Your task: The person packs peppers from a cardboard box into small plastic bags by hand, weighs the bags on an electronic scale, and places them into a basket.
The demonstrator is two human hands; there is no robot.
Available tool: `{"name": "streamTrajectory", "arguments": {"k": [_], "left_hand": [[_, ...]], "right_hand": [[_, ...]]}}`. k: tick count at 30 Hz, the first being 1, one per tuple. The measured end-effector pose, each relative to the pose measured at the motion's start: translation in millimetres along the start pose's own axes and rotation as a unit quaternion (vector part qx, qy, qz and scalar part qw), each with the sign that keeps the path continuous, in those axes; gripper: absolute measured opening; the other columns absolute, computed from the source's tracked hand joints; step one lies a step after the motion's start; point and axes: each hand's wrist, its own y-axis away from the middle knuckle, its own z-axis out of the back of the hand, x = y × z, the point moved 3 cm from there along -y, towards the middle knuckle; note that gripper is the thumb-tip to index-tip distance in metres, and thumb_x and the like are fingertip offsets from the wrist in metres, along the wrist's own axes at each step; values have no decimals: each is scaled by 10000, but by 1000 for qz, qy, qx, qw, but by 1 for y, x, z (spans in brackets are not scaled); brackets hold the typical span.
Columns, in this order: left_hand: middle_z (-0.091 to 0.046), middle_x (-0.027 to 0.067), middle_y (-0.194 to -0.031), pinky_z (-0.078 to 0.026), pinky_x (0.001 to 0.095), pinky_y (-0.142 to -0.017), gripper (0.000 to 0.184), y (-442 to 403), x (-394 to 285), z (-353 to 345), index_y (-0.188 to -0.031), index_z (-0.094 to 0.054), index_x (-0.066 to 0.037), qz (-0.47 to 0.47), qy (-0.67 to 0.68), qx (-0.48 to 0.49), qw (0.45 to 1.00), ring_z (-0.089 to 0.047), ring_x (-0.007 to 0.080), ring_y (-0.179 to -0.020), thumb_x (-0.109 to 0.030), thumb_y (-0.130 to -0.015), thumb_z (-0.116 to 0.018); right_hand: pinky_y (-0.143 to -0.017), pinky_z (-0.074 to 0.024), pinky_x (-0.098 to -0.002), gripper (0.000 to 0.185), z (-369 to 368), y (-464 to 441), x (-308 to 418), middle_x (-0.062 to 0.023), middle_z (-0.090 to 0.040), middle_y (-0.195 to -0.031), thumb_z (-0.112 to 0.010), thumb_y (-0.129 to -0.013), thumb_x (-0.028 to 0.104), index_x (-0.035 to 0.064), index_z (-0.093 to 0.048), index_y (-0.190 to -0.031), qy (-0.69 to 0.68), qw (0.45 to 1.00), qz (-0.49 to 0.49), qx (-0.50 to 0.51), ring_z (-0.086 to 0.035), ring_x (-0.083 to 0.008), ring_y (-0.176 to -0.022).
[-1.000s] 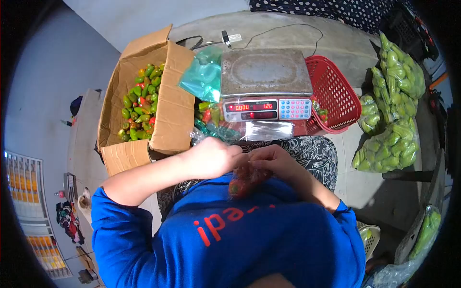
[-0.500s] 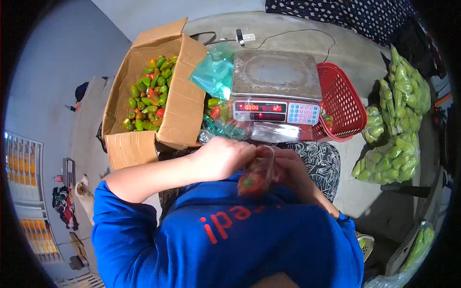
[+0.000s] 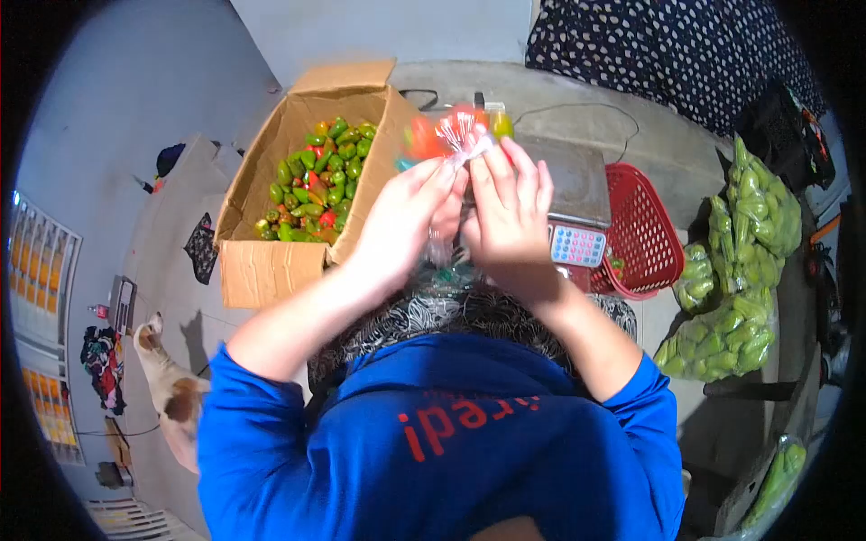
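Observation:
A clear plastic bag of peppers [image 3: 457, 132] hangs out ahead of me, blurred, with red, orange and yellow-green peppers inside. Its gathered neck is pinched in the fingers of my left hand [image 3: 406, 216]. My right hand [image 3: 516, 221] grips the same neck from the other side, its outer fingers stretched upward. Behind the hands stands a weighing scale [image 3: 577, 185], its display and left part hidden. To the left, a cardboard box [image 3: 271, 275] holds many green and red peppers [image 3: 316, 180].
A red perforated basket [image 3: 645, 234] stands right of the scale. Several clear bags of green vegetables [image 3: 722, 338] lie farther right. On the floor at left a white and brown dog [image 3: 171, 388] stands near a pile of clothes [image 3: 102, 365]. Patterned dark cloth [image 3: 667, 59] hangs at the back.
Both hands have moved up and forward from near my chest, carrying the bag of peppers over the scale. The bag has swung from below the hands to beyond them. More of the dog shows.

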Motion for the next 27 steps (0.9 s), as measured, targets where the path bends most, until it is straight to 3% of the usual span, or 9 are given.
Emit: {"name": "streamTrajectory", "arguments": {"k": [3, 4, 6, 7, 12, 16, 18, 24, 27], "left_hand": [[-556, 4, -785, -407, 226, -594, 237, 35, 9, 3, -945, -563, -27, -119, 30, 24, 992, -501, 81, -676, -255, -933, -496], [-575, 20, -798, -431, 255, -616, 211, 35, 20, 8, -953, -577, -33, -144, -10, -2, 989, -533, 113, -694, -231, -908, -520], [-615, 51, -825, -478, 315, -660, 182, 24, 45, 31, -967, -605, -43, -166, -80, -26, 983, -599, 177, -731, -184, -858, -568], [-625, 72, -835, -495, 340, -685, 212, 26, 41, 52, -983, -620, -57, -213, -312, 93, 921, -620, 209, -744, -188, -817, -602], [-649, 121, -916, -516, 389, -724, 332, 32, 46, 76, -1021, -619, -80, -265, -599, 129, 744, -635, 295, -807, -221, -723, -661], [-609, 109, -966, -478, 376, -755, 323, 31, 43, 77, -1010, -608, -85, -322, -530, 229, 750, -596, 265, -861, -233, -726, -646], [-566, 69, -897, -440, 351, -697, 307, 26, 37, 77, -972, -600, -98, -334, -560, 261, 712, -548, 237, -799, -243, -703, -629], [-415, 20, -693, -379, 322, -591, 220, 35, -2, 42, -890, -605, -124, -478, -590, 315, 570, -450, 204, -654, -247, -717, -548], [-452, 37, -657, -384, 314, -584, 118, 31, -8, 33, -841, -596, -125, -323, -599, 349, 644, -495, 193, -638, -226, -799, -554]], "right_hand": [[-1028, -251, -580, 582, -3, 5, 28, -126, -324, -1394, -597, -709, 113, -6, -437, -1256, -172, 982, -1, -80, -314, -363, -1283], [-1041, -236, -580, 617, -15, 17, 26, -127, -287, -1423, -626, -715, 164, 38, -428, -1285, -232, 967, -56, 89, -291, -351, -1301], [-1048, -192, -594, 655, -14, 18, 29, -80, -285, -1447, -650, -711, 259, 150, -439, -1321, -176, 980, -2, 92, -281, -310, -1307], [-1048, -179, -599, 663, -11, 20, 28, -61, -290, -1452, -653, -713, 289, 184, -438, -1332, -133, 986, 18, 103, -287, -292, -1303], [-1060, -109, -503, 373, -21, 50, 21, 19, -516, -1264, -504, -835, 223, 186, -531, -1205, 113, 967, 35, 226, -405, -163, -1231], [-1044, -92, -485, 388, -11, 54, 19, 56, -537, -1190, -551, -778, 218, 197, -529, -1165, 135, 950, 165, 228, -407, -101, -1196], [-1044, -100, -479, 313, 2, 59, 14, 57, -559, -1138, -557, -762, 200, 183, -565, -1075, -179, 952, 32, 246, -440, -98, -1163], [-985, -277, -363, 187, 56, 33, 31, 28, -585, -913, -598, -660, 165, 146, -609, -845, 14, 935, 335, 118, -553, -130, -988], [-933, -324, -371, 173, 54, 35, 33, -25, -584, -898, -594, -674, 203, 123, -599, -828, 99, 906, 382, 152, -549, -167, -940]]}}
